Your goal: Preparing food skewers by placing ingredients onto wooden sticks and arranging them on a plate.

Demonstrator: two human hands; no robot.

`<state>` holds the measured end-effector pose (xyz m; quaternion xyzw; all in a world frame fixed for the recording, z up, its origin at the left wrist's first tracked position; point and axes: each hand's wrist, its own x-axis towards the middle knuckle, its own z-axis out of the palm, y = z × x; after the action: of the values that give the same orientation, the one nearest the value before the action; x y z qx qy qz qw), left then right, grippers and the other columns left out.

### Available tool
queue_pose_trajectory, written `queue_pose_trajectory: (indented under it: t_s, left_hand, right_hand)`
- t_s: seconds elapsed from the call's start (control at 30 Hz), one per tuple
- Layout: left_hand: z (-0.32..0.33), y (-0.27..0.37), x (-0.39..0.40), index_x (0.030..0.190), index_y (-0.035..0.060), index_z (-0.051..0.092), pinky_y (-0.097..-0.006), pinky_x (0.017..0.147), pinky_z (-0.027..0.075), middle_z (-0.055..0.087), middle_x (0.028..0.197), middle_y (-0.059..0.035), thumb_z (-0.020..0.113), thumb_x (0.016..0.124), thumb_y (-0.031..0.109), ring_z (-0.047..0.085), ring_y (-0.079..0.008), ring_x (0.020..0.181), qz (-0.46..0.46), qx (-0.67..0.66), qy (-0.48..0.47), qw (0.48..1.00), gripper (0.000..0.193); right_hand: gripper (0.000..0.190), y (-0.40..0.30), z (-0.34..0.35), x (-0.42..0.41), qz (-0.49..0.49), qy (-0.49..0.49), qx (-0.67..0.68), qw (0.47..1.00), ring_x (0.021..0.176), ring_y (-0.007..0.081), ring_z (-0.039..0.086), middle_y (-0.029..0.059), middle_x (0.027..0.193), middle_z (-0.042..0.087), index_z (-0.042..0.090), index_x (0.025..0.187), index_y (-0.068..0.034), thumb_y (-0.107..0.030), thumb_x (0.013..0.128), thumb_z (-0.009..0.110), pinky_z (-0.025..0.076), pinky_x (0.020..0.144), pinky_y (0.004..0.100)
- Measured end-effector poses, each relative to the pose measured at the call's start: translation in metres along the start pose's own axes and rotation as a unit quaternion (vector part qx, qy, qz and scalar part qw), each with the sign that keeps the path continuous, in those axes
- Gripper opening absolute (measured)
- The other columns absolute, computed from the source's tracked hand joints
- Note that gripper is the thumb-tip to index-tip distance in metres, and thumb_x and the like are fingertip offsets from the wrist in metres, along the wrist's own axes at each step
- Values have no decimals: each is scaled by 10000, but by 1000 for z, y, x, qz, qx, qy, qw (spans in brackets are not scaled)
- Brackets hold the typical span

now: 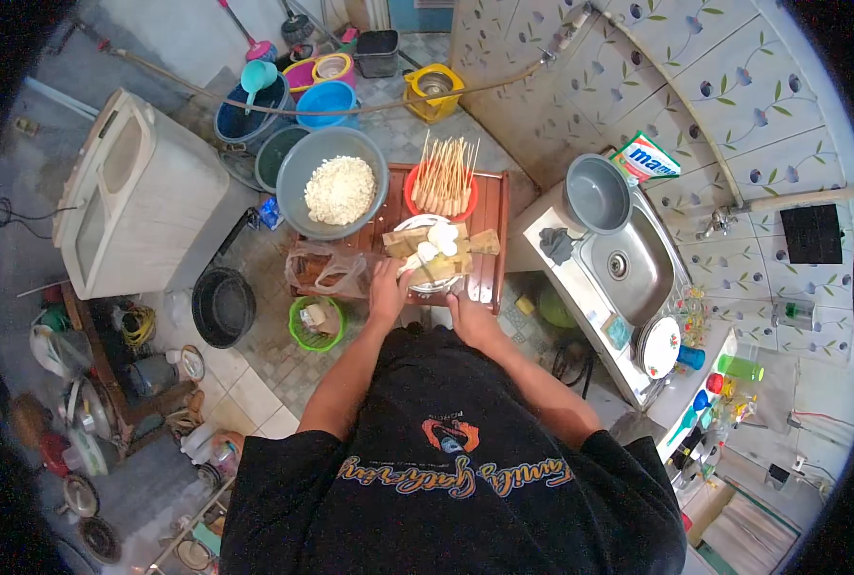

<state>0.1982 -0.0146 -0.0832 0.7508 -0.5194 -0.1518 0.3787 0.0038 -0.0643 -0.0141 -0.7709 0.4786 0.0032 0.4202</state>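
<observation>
A wooden board [484, 243] with a handle lies across a white plate [434, 221] on a low reddish-brown wooden table [495, 280]. Several white round pieces [443, 236] sit on the board. My left hand [389, 291] is at the board's lower left edge, its fingertips beside a pale piece. My right hand [470, 316] is by the near edge of the plate; whether it holds something is unclear. Behind the board, a red bowl [410, 203] holds many skewers [445, 172] with pale food on their lower ends. A large grey basin [294, 176] holds chopped white pieces [341, 190].
A clear plastic bag [326, 269] lies on the table's left side, with a green basket [315, 345] on the floor below it. A black basin [223, 307] stands farther left. Buckets and a blue basin [326, 104] are behind. At right is a steel sink [632, 277] with stacked plates [659, 347].
</observation>
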Motion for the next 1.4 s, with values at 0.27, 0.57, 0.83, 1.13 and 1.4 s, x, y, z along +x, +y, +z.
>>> queue_pose_trajectory:
  t_s: [0.27,0.57,0.83,1.13,1.4]
  left_hand:
    - [-2,0,1,1016,15,589,-444,797,444,595,971,-170,670,824,97,537,-379,941,5,-4,-7,1000,224]
    - [0,-5,-2,1013,7,581,-438,814,445,591,985,-173,665,832,99,532,-375,961,-13,-7,-19,1000,219]
    - [-1,-19,-11,1018,-16,558,-442,877,427,604,1028,-178,649,847,81,538,-371,996,-26,7,15,1000,216]
    - [-2,-19,-11,1029,-6,569,-434,881,432,598,1029,-167,657,838,104,526,-368,1011,-7,2,21,1000,238]
    - [-6,-16,-9,1030,-5,569,-434,877,430,597,1034,-168,645,849,105,524,-370,1005,-9,-1,9,1000,225]
  right_hand:
    - [396,-5,0,-4,-33,-6,-28,999,784,480,623,318,863,632,395,1239,65,-251,1000,389,488,698,564]
    - [443,6,8,1,14,-13,-18,1000,795,496,610,323,852,630,353,1293,56,-275,999,380,480,716,569]
    - [414,28,21,1,-18,15,-8,1000,806,484,614,328,816,624,497,1079,56,-330,1012,362,468,705,571]
    - [387,57,34,8,-77,66,7,995,732,493,605,327,765,603,500,1036,53,-312,1014,376,465,662,562]
    - [375,55,37,7,-8,33,6,999,747,494,599,331,774,601,505,1021,58,-298,1012,390,461,664,553]
